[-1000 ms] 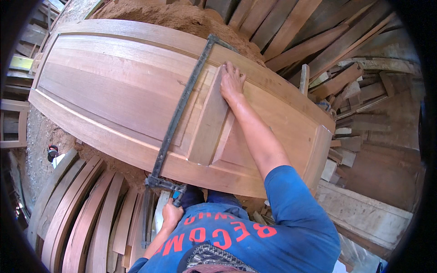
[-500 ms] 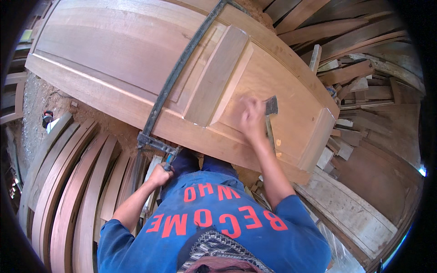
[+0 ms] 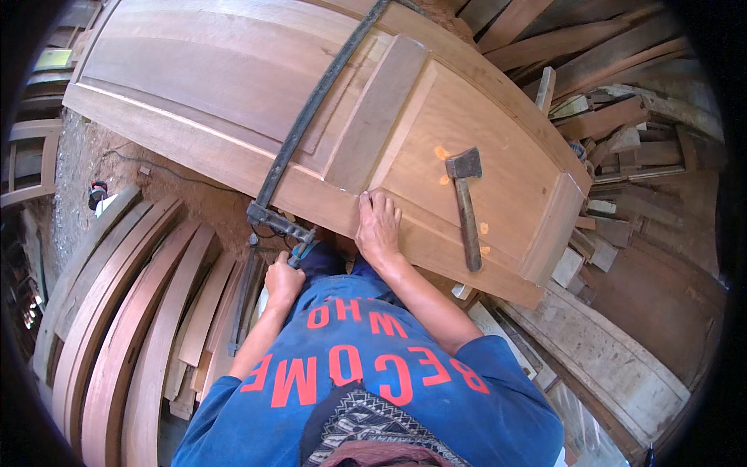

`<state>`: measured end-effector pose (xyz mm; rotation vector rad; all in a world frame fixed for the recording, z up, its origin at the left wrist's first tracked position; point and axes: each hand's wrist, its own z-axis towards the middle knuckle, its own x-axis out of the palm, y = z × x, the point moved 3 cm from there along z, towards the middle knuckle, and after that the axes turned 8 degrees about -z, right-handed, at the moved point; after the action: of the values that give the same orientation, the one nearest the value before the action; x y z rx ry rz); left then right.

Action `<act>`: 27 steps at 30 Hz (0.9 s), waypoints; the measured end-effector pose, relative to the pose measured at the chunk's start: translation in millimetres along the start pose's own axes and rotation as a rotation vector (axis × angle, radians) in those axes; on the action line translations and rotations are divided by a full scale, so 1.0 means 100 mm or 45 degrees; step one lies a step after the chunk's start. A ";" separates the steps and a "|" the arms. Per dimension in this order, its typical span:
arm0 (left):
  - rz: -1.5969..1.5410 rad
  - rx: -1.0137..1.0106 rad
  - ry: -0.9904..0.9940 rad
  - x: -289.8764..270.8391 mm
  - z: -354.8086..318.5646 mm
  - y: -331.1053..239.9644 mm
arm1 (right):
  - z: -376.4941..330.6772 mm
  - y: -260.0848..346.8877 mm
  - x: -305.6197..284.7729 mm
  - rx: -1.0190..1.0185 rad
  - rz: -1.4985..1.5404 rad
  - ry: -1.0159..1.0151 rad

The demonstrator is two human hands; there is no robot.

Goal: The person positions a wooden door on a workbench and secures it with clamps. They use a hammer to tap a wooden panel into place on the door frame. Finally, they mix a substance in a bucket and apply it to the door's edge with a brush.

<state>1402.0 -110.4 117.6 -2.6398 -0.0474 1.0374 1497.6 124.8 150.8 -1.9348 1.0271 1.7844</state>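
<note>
A panelled wooden door [image 3: 226, 167] lies across the view in front of me, with a long dark metal bar clamp [image 3: 311, 105] spanning it. My left hand [image 3: 284, 280] is closed around the clamp's handle [image 3: 296, 253], close to my legs. On the door's near edge rests my right hand [image 3: 379, 227], its fingers extended over the wood beside the end of a crosspiece [image 3: 377, 113]; it holds nothing. Right of that hand a hatchet [image 3: 468, 210] with a dark head and wooden handle lies on the smaller panel, its handle end towards me.
Several curved wooden boards [image 3: 101, 311] stand stacked at the lower left. Offcuts and planks [image 3: 603, 124] are heaped at the right, with a long pale board [image 3: 595, 362] below them. A thin cable [image 3: 167, 169] runs over the dirt floor at left.
My right hand has moved left and nearer, from above the panel beside the hatchet to the door's near edge. My left hand stays on the clamp handle. The view has shifted slightly.
</note>
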 end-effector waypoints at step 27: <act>-0.139 0.019 0.200 -0.14 0.00 0.07 | 0.23 -2.47 -0.42 0.463 0.462 0.531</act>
<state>1391.5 -119.2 124.6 -2.6630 -0.1471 0.7900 1651.2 323.0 129.1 -2.0139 1.7997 1.2383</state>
